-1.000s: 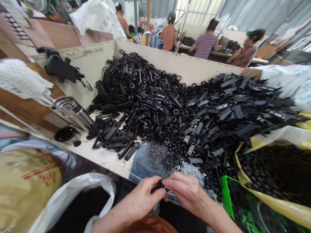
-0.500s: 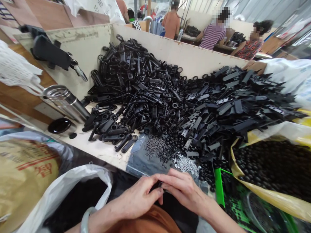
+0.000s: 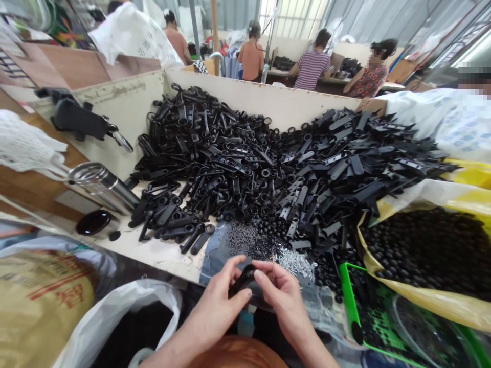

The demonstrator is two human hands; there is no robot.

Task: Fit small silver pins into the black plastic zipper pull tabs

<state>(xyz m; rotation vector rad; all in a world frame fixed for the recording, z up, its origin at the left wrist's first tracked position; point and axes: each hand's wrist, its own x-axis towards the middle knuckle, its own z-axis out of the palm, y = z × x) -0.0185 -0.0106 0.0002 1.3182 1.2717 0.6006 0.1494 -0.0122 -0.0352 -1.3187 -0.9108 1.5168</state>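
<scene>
Taken from the person's hands, the left hand [image 3: 220, 296] grasps a black part [image 3: 241, 280] low in front of the body, fingers curled about its far side and thumb on the near one, while the right hand [image 3: 284, 294] pinches the same part's end with thumb and forefinger; a thin, pin-like sliver shows at its fingers, too small to make out. The part is held above the near edge of the bench [image 3: 164, 255]. Just short of twelve o'clock lie tiny dark pieces [image 3: 241, 237] on a blue-grey sheet [image 3: 211, 260], and at two o'clock, near the right hand, a heap of shiny metal pins [image 3: 296, 262]. A big pile of black ringed handles [image 3: 207, 148] rises at eleven, a loose group of similar handles [image 3: 171, 217] lies at ten, and flat black pieces [image 3: 345, 163] spread at one. Farther out at ten is a steel flask [image 3: 109, 191]. A green crate [image 3: 348, 299] sits past three, below an open yellow bag [image 3: 433, 301] of black balls, and an open white sack [image 3: 90, 324] with dark contents is near half past eight. Beyond the bench, between twelve and one, co-workers [image 3: 312, 69] sit.
</scene>
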